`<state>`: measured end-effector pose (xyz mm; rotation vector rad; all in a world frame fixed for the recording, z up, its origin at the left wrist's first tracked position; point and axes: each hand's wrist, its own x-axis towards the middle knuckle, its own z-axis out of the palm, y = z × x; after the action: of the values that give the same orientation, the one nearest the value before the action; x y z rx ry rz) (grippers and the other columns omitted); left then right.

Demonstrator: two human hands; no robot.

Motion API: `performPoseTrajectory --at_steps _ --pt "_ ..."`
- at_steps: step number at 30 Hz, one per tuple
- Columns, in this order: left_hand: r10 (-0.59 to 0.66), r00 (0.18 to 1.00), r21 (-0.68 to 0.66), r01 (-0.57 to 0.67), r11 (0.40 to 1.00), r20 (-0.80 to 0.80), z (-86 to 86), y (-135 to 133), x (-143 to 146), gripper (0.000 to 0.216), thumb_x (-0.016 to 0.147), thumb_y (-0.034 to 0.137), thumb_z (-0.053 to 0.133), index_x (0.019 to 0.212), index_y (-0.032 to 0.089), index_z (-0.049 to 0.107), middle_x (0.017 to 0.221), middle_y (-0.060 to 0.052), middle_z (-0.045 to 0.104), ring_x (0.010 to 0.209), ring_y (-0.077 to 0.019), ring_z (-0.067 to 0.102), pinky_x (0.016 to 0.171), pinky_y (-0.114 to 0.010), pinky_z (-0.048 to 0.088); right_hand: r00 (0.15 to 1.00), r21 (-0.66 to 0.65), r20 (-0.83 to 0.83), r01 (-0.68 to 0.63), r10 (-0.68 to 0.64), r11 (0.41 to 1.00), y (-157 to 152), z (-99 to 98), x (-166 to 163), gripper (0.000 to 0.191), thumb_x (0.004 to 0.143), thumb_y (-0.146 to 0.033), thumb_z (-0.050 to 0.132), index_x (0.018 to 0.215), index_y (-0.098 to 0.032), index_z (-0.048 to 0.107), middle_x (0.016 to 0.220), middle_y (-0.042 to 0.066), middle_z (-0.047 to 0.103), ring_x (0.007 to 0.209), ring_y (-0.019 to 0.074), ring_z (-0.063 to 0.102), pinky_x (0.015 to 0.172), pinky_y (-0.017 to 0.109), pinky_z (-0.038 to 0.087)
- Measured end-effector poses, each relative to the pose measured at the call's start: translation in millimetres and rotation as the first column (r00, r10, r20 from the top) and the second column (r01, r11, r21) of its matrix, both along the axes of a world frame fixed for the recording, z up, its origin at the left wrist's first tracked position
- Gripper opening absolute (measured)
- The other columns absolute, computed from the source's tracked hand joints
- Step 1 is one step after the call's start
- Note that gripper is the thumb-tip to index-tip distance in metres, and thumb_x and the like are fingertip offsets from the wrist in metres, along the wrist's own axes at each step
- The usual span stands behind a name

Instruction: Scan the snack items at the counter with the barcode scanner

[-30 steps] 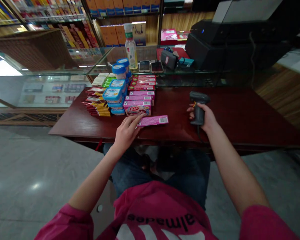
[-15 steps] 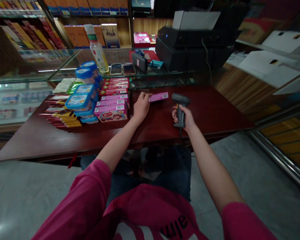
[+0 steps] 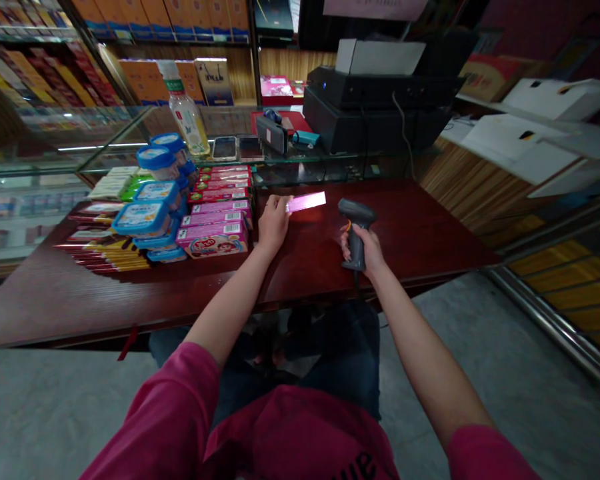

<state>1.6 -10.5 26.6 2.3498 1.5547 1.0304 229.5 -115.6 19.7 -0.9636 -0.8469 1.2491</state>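
My left hand [image 3: 274, 222] pinches one end of a flat pink box [image 3: 306, 201] and holds it a little above the dark red table [image 3: 420, 227]. The box's upper face looks washed out by light. To its right, my right hand [image 3: 364, 248] is wrapped round the grip of a grey barcode scanner [image 3: 356, 221], whose head is turned toward the box. A row of similar pink boxes [image 3: 214, 229] lies just left of my left hand.
Blue-lidded tubs [image 3: 145, 215] and flat red and yellow packets [image 3: 105, 243] are stacked at the table's left. Behind stands a glass counter [image 3: 130, 143] with a bottle [image 3: 185, 113], two phones [image 3: 237, 147] and a black printer [image 3: 380, 100]. Shelves of goods fill the back.
My left hand lifted the pink box off the table's near edge and carried it further back, level with the scanner. The right hand kept hold of the scanner. My view swung right.
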Motion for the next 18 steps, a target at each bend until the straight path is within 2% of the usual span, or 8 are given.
performPoseTrajectory --at_steps 3,7,9,12,14,18 --pt "-0.05 0.995 0.059 0.046 0.997 0.081 -5.8 4 -2 0.047 0.098 0.006 0.055 0.143 0.021 0.06 0.133 -0.012 0.061 0.127 -0.024 0.063 0.105 -0.035 0.055 1.0 -0.009 -0.026 0.002 -0.002 1.0 0 -1.8 0 0.042 0.073 -0.055 0.086 0.086 -0.021 0.066 0.062 -0.003 0.063 0.038 0.0099 0.05 0.033 0.022 0.04" --pt "-0.206 0.952 0.208 0.159 0.965 0.225 -17.3 14 -6 0.048 0.097 0.007 0.06 0.142 0.024 0.059 0.135 -0.011 0.062 0.13 -0.0229 0.063 0.116 -0.038 0.051 0.999 0.0 -0.041 0.001 -0.001 1.0 1 -3.3 4 0.043 0.073 -0.057 0.085 0.091 -0.021 0.067 0.063 -0.004 0.064 0.038 0.0096 0.05 0.033 0.021 0.04" --pt "-0.266 0.923 0.257 0.196 0.946 0.277 -21.9 18 -8 0.046 0.097 0.01 0.063 0.14 0.025 0.059 0.139 -0.011 0.06 0.134 -0.0227 0.061 0.118 -0.039 0.051 0.998 0.004 -0.047 0.043 -0.043 0.999 3 -2.7 14 0.044 0.072 -0.057 0.085 0.09 -0.021 0.068 0.062 -0.004 0.064 0.038 0.0096 0.051 0.033 0.021 0.041" --pt "-0.297 0.908 0.279 0.215 0.936 0.295 -24.9 21 -7 0.034 0.097 0.014 0.066 0.13 0.024 0.063 0.143 -0.011 0.058 0.136 -0.0232 0.061 0.116 -0.039 0.053 0.987 0.006 -0.048 0.152 -0.152 0.988 7 -0.1 44 0.044 0.069 -0.056 0.086 0.087 -0.02 0.07 0.06 -0.003 0.064 0.039 0.0096 0.052 0.035 0.02 0.042" --pt "-0.319 0.913 0.281 0.246 0.928 0.254 -24.8 22 -1 0.03 0.098 0.017 0.066 0.127 0.023 0.064 0.139 -0.011 0.061 0.133 -0.0231 0.064 0.114 -0.039 0.055 0.972 0.006 -0.053 0.229 -0.229 0.973 11 1.4 73 0.043 0.069 -0.055 0.085 0.089 -0.019 0.071 0.061 -0.002 0.065 0.041 0.0095 0.053 0.036 0.02 0.044" --pt "-0.405 0.909 0.25 0.371 0.894 0.097 -22.9 28 28 0.04 0.102 0.016 0.061 0.14 0.025 0.06 0.147 -0.011 0.062 0.139 -0.0219 0.061 0.118 -0.039 0.052 0.923 -0.024 -0.078 0.376 -0.376 0.926 18 -1.4 127 0.043 0.066 -0.05 0.087 0.088 -0.016 0.071 0.06 0.0 0.066 0.042 0.0102 0.055 0.036 0.019 0.044"
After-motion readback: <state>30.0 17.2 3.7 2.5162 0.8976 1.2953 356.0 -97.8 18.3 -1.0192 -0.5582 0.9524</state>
